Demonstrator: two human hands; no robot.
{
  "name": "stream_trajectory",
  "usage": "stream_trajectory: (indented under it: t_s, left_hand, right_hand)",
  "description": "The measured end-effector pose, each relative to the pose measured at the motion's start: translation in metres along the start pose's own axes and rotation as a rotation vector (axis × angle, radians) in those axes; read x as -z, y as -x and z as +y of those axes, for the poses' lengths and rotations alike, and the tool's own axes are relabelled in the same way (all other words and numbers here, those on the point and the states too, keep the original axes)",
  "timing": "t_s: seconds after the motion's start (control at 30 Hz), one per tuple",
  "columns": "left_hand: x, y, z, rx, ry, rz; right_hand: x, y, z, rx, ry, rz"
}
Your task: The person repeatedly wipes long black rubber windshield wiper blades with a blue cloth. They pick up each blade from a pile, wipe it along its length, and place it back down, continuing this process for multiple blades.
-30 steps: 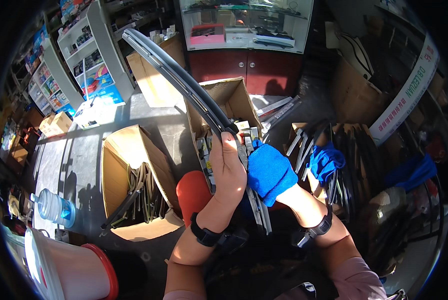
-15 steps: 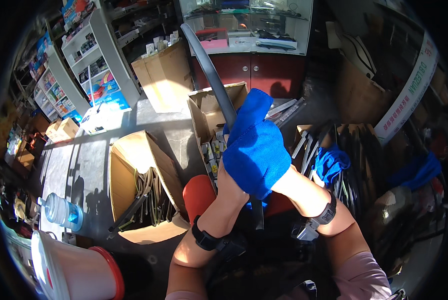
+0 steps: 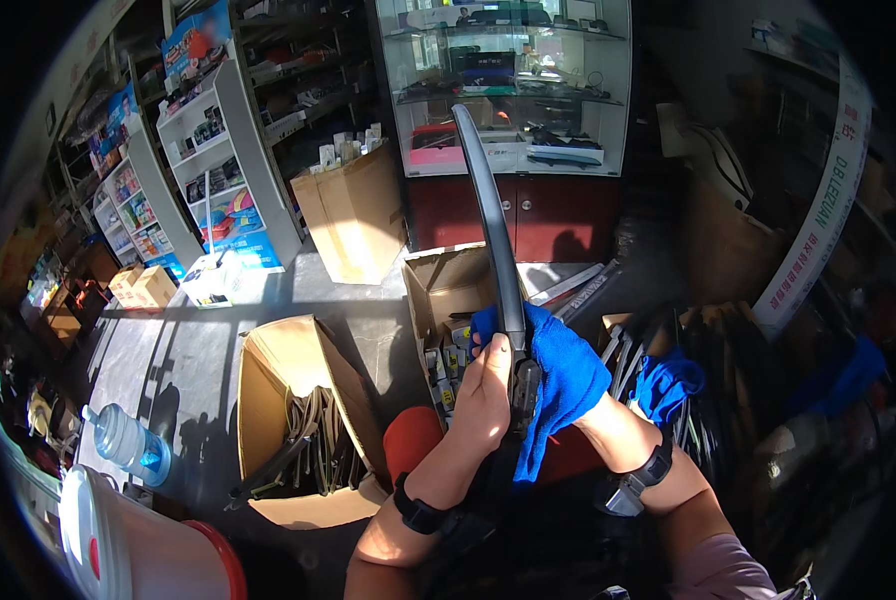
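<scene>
A long, curved black wiper blade (image 3: 489, 205) stands upright in front of me, its tip leaning away. My left hand (image 3: 483, 393) is closed around it near the connector at its middle. A blue cloth (image 3: 565, 375) covers my right hand (image 3: 590, 402), pressed against the blade's right side; most of those fingers are hidden underneath. One end of the cloth hangs down beside the lower part of the blade, which is dark and hard to make out.
A cardboard box (image 3: 258, 400) of used-looking wiper strips stands left; another box (image 3: 438, 272) with small packages is ahead. Several blades and a second blue cloth (image 3: 668, 385) lie at right. A water jug (image 3: 128, 443) and white bucket (image 3: 148, 540) stand lower left; a glass cabinet (image 3: 516, 215) is behind.
The cloth, wrapped over the blade before, now sits on its right side, baring the connector and my left hand. The view has tilted up, so the surroundings sit lower.
</scene>
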State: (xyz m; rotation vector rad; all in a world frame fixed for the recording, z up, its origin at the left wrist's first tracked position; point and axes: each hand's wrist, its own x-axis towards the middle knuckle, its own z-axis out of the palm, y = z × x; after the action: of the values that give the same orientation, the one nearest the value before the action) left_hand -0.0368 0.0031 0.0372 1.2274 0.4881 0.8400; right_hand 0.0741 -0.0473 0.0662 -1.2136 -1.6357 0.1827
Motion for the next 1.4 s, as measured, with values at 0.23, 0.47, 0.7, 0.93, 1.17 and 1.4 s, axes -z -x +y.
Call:
stream_trajectory:
  t_s: [0.23, 0.47, 0.7, 0.93, 1.17, 1.4]
  left_hand:
    - [-0.013, 0.016, 0.023, -0.326, -0.413, -0.367]
    - [-0.02, 0.063, -0.008, -0.047, -0.528, -0.647]
    - [-0.018, 0.098, -0.013, -0.132, -0.545, -0.914]
    - [-0.007, 0.097, -0.027, -0.075, -0.69, -0.859]
    - [0.012, 0.096, -0.04, -0.149, -1.039, -0.735]
    - [0.031, 0.1, -0.037, -0.243, -1.258, -0.72]
  right_hand:
    - [0.026, 0.001, -0.001, -0.108, -0.548, 0.116]
    - [0.089, -0.04, 0.0, -0.565, -0.927, 0.352]
    - [0.158, -0.071, 0.03, -0.709, -0.692, 0.295]
    - [0.096, -0.03, 0.026, -0.501, -1.032, 0.296]
    - [0.113, -0.021, 0.008, -0.434, -1.017, 0.222]
    - [0.126, 0.004, 0.036, -0.328, -1.043, 0.106]
